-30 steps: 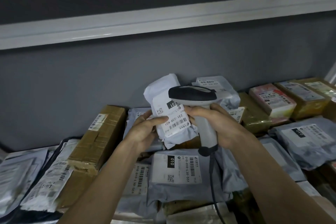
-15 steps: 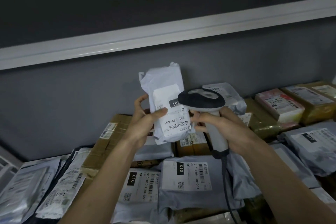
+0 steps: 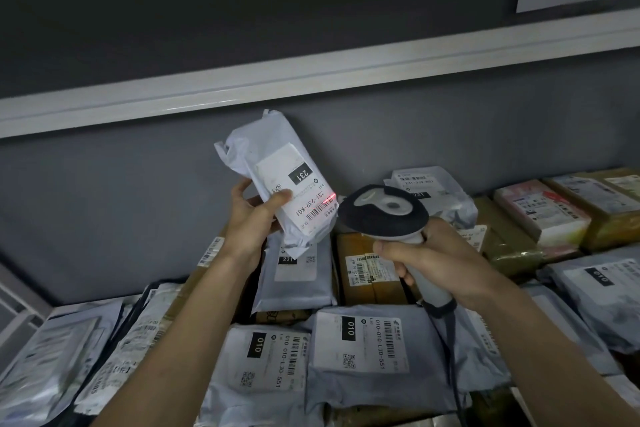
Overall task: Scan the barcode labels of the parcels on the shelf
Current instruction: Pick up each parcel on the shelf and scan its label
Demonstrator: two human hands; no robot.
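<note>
- Scanning is under way: the left hand (image 3: pixel 251 218) is gripping a small white poly parcel (image 3: pixel 277 177) by its lower half, thumb across the label, and tilting it up above the shelf stock.
- The right hand (image 3: pixel 433 262) is wrapping its grip round the handle of a corded scanner (image 3: pixel 382 210), its head aiming at the parcel from just beside it.
- A red scan line (image 3: pixel 329 199) is falling on the edge of the barcode (image 3: pixel 320 210), so the read is likely happening now.
- The next move is probably calling for a confirmed read, then setting this parcel down and lifting another.
- The shelf (image 3: pixel 24 312) is carrying the remaining parcels: grey mailers marked 010 (image 3: pixel 360 347) in front and taped brown boxes (image 3: pixel 367 274) behind, packed touching.
</note>
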